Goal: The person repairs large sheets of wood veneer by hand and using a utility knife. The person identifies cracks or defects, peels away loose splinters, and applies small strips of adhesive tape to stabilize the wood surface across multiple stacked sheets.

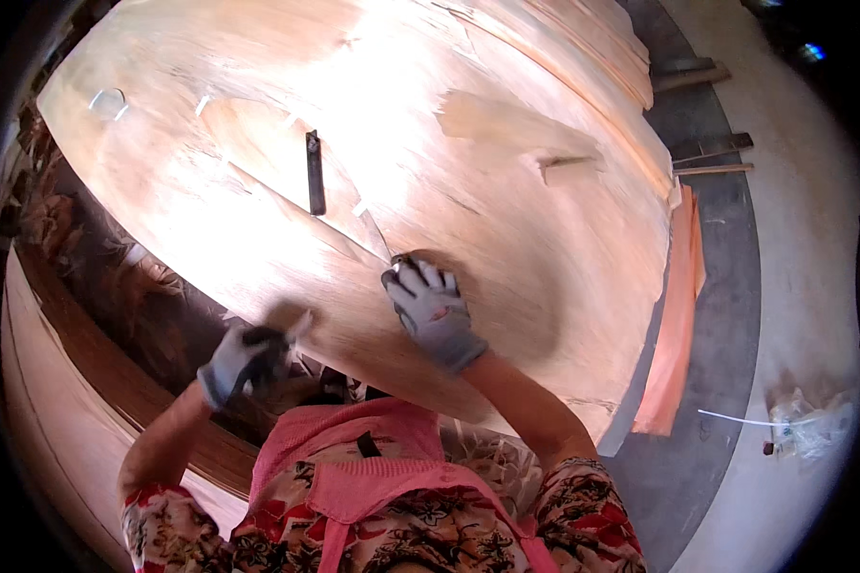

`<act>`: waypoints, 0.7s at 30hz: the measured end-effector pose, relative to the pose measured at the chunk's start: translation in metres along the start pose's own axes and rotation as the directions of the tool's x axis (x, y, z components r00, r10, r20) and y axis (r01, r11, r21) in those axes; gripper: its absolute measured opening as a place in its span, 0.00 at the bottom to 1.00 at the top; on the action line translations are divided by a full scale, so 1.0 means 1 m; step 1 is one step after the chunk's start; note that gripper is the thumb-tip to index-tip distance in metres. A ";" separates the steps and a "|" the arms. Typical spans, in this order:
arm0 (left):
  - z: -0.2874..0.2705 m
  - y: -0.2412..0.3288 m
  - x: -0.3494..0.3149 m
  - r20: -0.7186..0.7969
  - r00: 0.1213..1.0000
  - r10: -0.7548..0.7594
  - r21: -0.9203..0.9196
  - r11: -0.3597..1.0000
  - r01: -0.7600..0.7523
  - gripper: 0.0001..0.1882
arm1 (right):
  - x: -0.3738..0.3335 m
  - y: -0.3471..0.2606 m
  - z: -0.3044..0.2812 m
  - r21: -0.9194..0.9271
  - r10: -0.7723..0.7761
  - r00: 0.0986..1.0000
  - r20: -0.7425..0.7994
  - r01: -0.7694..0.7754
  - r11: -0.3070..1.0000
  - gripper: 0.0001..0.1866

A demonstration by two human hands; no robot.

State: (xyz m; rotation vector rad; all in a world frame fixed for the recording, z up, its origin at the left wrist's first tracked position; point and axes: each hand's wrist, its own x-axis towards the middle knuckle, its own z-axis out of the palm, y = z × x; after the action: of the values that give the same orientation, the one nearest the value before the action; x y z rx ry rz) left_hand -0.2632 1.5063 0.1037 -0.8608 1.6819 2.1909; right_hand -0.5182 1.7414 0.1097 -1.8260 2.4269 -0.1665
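Note:
A large sheet of pale wood veneer spreads in front of me, with a long patch of veneer set on it. Small white tape pieces sit along that patch's edges. My right hand, in a grey glove, presses on the sheet at the near end of the patch. Its fingers are bent around something small and dark that I cannot make out. At the sheet's near edge, my gloved left hand is blurred and raised, with a small pale strip at its fingertips.
A flat black bar lies across the patch. Further left sits a clear roll of tape. Torn veneer and a hole mark the sheet's right part. Orange veneer strips hang beside it; a plastic bag lies at the right.

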 end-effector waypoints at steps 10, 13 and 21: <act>0.009 -0.079 -0.131 0.019 0.617 -0.786 0.744 0.424 0.517 0.15 | 0.175 0.030 -0.016 0.404 0.422 0.870 -0.255 -0.301 0.864 0.40; -0.016 -0.176 -0.152 0.039 0.831 -0.554 0.893 0.392 0.219 0.47 | 0.222 0.016 -0.014 0.235 0.460 0.882 -0.101 -0.428 0.873 0.37; -0.081 -0.257 -0.193 -0.211 0.892 -0.400 0.145 0.889 0.434 0.36 | 0.258 -0.011 -0.020 0.058 0.311 0.948 -0.065 -0.307 0.950 0.38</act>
State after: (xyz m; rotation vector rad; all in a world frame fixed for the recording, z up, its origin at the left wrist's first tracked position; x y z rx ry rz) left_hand 0.0499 1.5384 -0.0003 -1.2586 1.5633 1.6806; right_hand -0.5817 1.4908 0.1279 -1.4182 2.6941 -0.2655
